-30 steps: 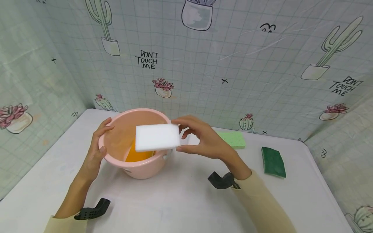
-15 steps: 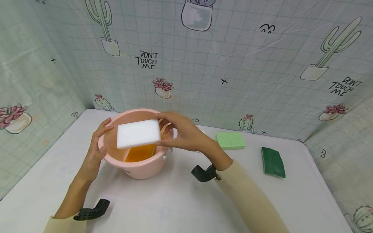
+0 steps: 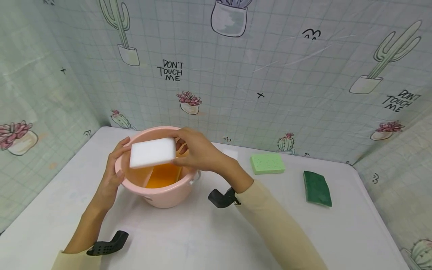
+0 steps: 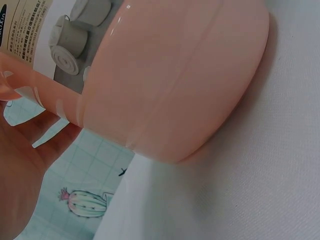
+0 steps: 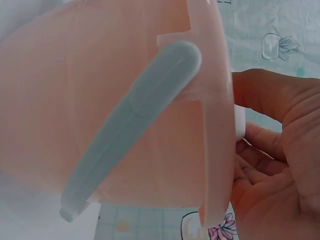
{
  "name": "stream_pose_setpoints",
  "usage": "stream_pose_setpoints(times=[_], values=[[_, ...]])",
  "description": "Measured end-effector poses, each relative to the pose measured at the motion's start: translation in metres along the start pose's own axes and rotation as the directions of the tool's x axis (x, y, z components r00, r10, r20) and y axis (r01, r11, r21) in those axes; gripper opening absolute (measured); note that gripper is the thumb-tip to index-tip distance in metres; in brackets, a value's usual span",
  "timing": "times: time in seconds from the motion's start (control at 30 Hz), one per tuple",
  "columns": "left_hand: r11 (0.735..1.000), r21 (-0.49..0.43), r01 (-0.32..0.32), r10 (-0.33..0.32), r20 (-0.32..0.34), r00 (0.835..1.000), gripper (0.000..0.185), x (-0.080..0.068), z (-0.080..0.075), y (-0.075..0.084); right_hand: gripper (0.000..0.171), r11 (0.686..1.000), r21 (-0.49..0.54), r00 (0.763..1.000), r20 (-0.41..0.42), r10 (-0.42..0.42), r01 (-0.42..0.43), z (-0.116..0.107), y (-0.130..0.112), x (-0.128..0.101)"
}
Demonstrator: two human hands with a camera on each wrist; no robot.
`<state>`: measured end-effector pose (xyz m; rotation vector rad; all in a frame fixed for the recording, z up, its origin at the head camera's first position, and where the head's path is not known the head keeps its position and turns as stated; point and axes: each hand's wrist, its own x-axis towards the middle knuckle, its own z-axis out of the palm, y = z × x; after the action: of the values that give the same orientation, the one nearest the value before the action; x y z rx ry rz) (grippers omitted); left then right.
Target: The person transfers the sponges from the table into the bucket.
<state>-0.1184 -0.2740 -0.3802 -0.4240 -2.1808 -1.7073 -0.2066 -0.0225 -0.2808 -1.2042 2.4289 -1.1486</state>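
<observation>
A white block-shaped sponge (image 3: 153, 153) is held over the mouth of a pink bucket (image 3: 168, 197). My right hand (image 3: 199, 150) pinches its right end between thumb and fingers. Seen from the right wrist, the hand (image 5: 280, 150) is just beyond the bucket's rim, which hides most of the sponge (image 5: 240, 122). My left hand (image 3: 113, 168) grips the bucket's left rim, the thumb towards the front. In the left wrist view its fingers reach behind the bucket wall (image 4: 175, 75). Inside the bucket lies an orange block (image 3: 163, 176), partly covered by the white sponge.
A light green sponge (image 3: 267, 164) lies at the back of the white table (image 3: 209, 240), with a dark green scouring pad (image 3: 317, 188) to its right. The bucket's pale handle (image 5: 132, 127) hangs down on its right side. Patterned cloth (image 3: 236, 75) walls the table in.
My right hand has carried the white sponge leftwards from the bucket's right rim to over its opening. The light green sponge is now fully uncovered. My left hand and the bucket stay put.
</observation>
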Motion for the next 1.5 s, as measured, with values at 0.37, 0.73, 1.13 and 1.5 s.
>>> stream_pose_setpoints(times=[0.37, 0.73, 1.13, 1.5], values=[[1.000, 0.009, -0.015, 0.014, 0.032, 0.999, 0.054, 0.001, -0.003, 0.000, 0.051, 0.996, -0.087, 1.000, 0.006, 0.016, -0.016, 0.007, -0.002, 0.011], [1.000, -0.023, -0.003, 0.003, 0.006, 1.000, 0.053, 0.001, -0.003, -0.001, 0.060, 0.992, -0.116, 0.998, 0.026, -0.051, 0.053, 0.018, -0.022, 0.025], [1.000, 0.003, -0.019, 0.019, -0.001, 1.000, 0.053, -0.001, -0.001, -0.002, 0.072, 0.985, -0.167, 0.998, 0.051, -0.038, 0.046, 0.029, -0.030, 0.031], [1.000, 0.004, -0.006, 0.006, -0.014, 1.000, 0.054, -0.004, 0.001, -0.001, 0.068, 0.999, 0.018, 0.994, 0.093, -0.049, 0.047, 0.035, -0.032, 0.032]])
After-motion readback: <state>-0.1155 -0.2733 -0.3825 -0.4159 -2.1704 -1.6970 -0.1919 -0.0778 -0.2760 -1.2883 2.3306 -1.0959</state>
